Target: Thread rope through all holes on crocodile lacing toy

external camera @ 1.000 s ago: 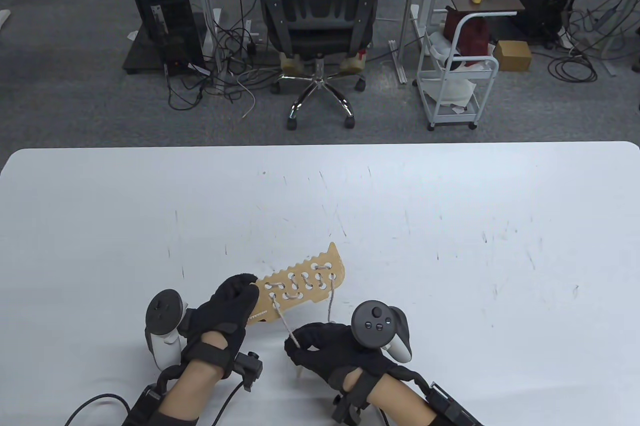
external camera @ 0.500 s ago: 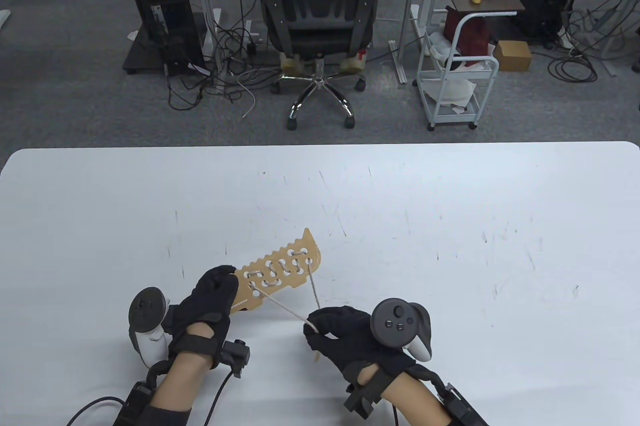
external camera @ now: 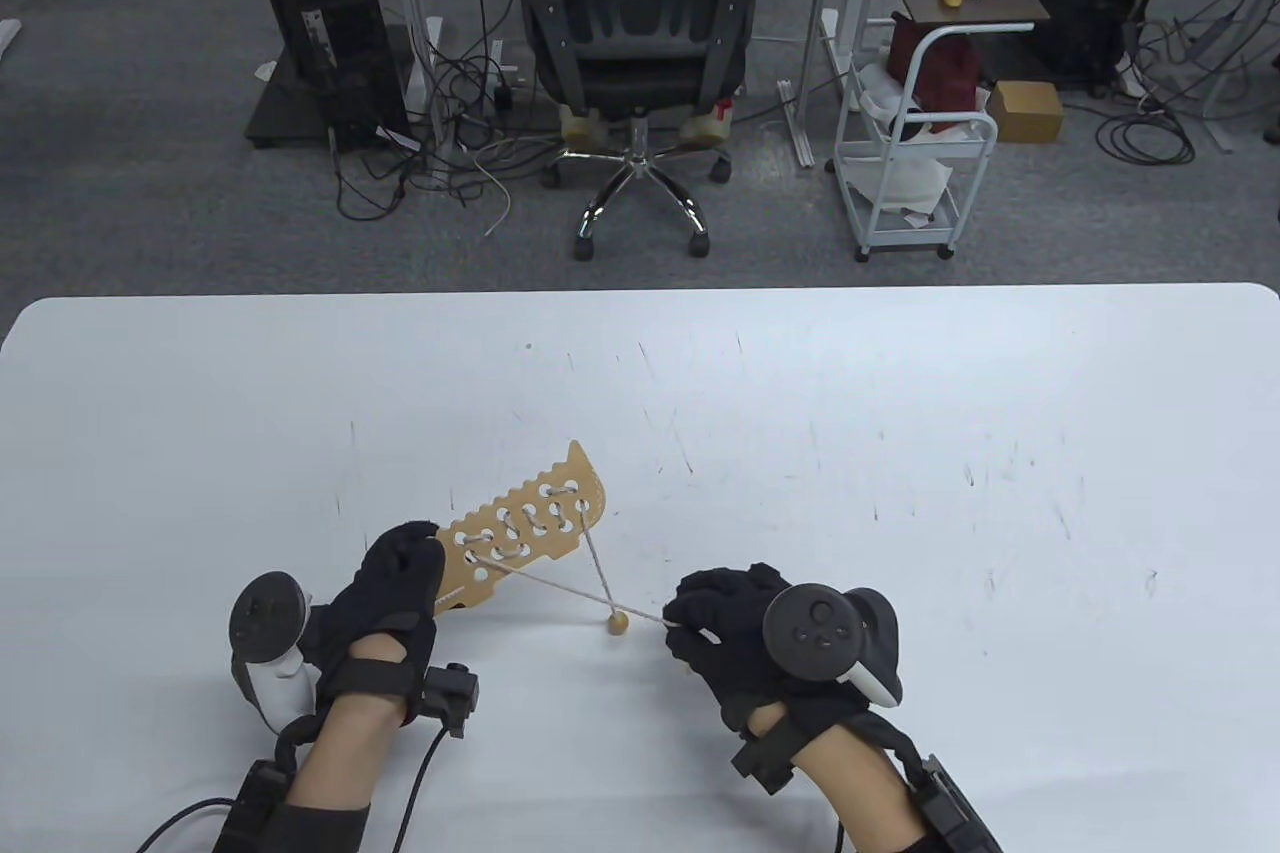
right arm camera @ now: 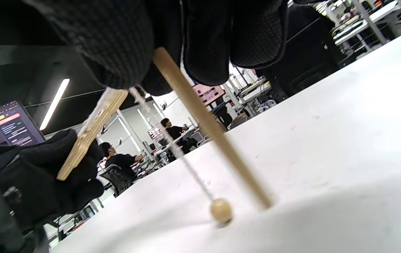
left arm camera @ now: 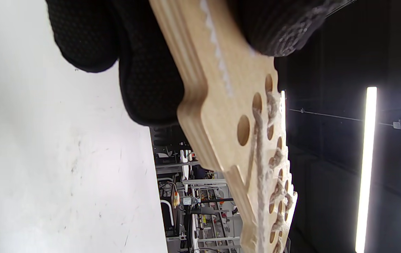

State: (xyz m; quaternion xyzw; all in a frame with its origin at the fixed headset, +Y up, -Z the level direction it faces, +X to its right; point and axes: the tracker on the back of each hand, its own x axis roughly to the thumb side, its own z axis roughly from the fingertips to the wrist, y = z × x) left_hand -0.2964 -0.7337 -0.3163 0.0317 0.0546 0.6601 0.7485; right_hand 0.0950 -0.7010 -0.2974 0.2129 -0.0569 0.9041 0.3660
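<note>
Right hand (external camera: 735, 628) fingers pinch the rope (external camera: 560, 585) where it joins the wooden needle (right arm camera: 209, 128); needle slants down, tip on the table (external camera: 900, 453). Rope runs taut left to a near-left hole in the crocodile (external camera: 525, 525). Left hand (external camera: 385, 583) fingers curl round the crocodile's left end, holding it tilted off the table, near-left of centre. Bead (external camera: 619, 624) on the rope's other end rests on the table between the hands.
</note>
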